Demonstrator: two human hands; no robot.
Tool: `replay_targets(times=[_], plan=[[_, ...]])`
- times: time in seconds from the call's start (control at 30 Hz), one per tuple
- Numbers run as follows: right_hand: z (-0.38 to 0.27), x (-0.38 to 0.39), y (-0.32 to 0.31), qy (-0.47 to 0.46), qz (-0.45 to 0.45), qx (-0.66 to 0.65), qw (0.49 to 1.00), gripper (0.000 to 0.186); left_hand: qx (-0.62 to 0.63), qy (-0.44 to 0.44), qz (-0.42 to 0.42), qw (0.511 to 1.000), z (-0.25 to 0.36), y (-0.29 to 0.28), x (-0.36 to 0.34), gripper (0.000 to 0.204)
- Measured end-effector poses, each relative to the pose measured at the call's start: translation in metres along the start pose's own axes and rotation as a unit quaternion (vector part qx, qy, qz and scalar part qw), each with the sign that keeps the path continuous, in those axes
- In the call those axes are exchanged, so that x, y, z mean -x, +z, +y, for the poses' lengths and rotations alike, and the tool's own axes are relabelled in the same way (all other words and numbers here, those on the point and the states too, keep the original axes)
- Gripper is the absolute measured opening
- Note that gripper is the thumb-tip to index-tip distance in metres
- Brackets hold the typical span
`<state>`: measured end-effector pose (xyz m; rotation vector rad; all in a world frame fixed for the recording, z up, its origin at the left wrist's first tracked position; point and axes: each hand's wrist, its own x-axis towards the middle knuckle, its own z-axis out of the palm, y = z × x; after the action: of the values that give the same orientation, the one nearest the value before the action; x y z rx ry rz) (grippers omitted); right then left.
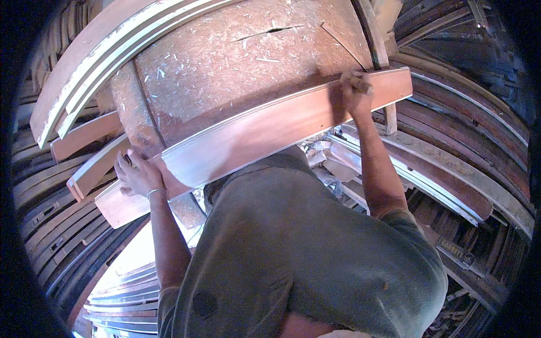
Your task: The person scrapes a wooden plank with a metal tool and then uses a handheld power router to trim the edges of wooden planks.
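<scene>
A long reddish-brown wooden board (242,135) lies at a slant across the near edge of the workbench, its right end farther from me. My left hand (140,176) grips its left part, thumb on the face and fingers over the far edge. Near the right end, my right hand (357,94) is closed in a curl at the board's far edge. What its fingers hold, if anything, is hidden. A groove or narrow lip runs along the board's far long edge.
Wood shavings litter the worn bench top (225,73), which has a dark slot. Several pale boards (112,62) lie along its left side. Stacked planks (468,135) crowd the right, and more timber (62,225) is piled at left. A thin stick (342,45) lies at the far right.
</scene>
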<state>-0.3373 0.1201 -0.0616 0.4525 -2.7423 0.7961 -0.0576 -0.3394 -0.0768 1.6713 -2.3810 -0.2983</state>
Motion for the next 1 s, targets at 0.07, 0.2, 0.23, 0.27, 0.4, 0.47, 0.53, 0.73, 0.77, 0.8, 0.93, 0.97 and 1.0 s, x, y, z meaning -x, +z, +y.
replay_targets(times=[0.07, 0.2, 0.23, 0.27, 0.4, 0.47, 0.53, 0.73, 0.77, 0.8, 0.93, 0.97, 1.0], plan=[[-0.052, 0.011, 0.009, -0.008, -0.048, 0.064, 0.997, 0.013, 0.019, 0.011, 0.007, 1.000, -0.009, 0.004, -0.002, 0.052], [-0.135, 0.040, 0.037, -0.043, -0.170, 0.068, 0.982, 0.013, 0.031, 0.044, 0.036, 0.998, -0.014, 0.009, 0.001, 0.045], [-0.156, 0.048, 0.047, -0.037, -0.178, -0.026, 0.983, 0.017, 0.032, 0.033, 0.034, 0.998, -0.012, 0.007, 0.001, 0.045], [-0.180, 0.055, 0.056, -0.031, -0.187, -0.119, 0.975, 0.023, 0.035, 0.031, 0.038, 0.998, -0.015, 0.009, 0.001, 0.045], [-0.255, 0.073, 0.099, -0.062, -0.326, -0.205, 0.921, 0.032, 0.049, 0.014, 0.036, 0.998, -0.009, 0.007, 0.001, 0.047], [-0.268, 0.073, 0.118, -0.077, -0.305, -0.306, 0.899, 0.029, 0.061, 0.017, 0.036, 0.997, -0.012, 0.010, -0.001, 0.047], [-0.275, 0.068, 0.127, -0.087, -0.241, -0.454, 0.853, 0.021, 0.101, 0.032, 0.054, 0.993, -0.019, 0.012, -0.003, 0.047], [-0.242, 0.043, 0.098, 0.170, -0.370, -0.433, 0.804, 0.022, 0.147, 0.053, 0.087, 0.984, -0.025, 0.011, 0.002, 0.045], [-0.243, 0.042, 0.093, 0.170, -0.382, -0.432, 0.799, 0.022, 0.175, 0.048, 0.089, 0.979, -0.026, 0.007, 0.004, 0.044], [-0.248, 0.040, 0.089, 0.166, -0.390, -0.431, 0.797, 0.022, 0.207, 0.045, 0.093, 0.973, -0.029, 0.004, 0.001, 0.043], [-0.294, 0.043, 0.073, 0.147, -0.414, -0.641, 0.629, 0.034, 0.253, 0.009, 0.183, 0.950, -0.105, -0.011, -0.030, 0.041], [-0.305, 0.042, 0.072, 0.186, -0.429, -0.680, 0.565, 0.040, 0.182, -0.005, 0.211, 0.960, -0.127, -0.021, -0.037, 0.043], [-0.311, 0.041, 0.075, 0.213, -0.449, -0.669, 0.553, 0.044, 0.110, -0.020, 0.242, 0.964, -0.148, -0.033, -0.042, 0.045]])
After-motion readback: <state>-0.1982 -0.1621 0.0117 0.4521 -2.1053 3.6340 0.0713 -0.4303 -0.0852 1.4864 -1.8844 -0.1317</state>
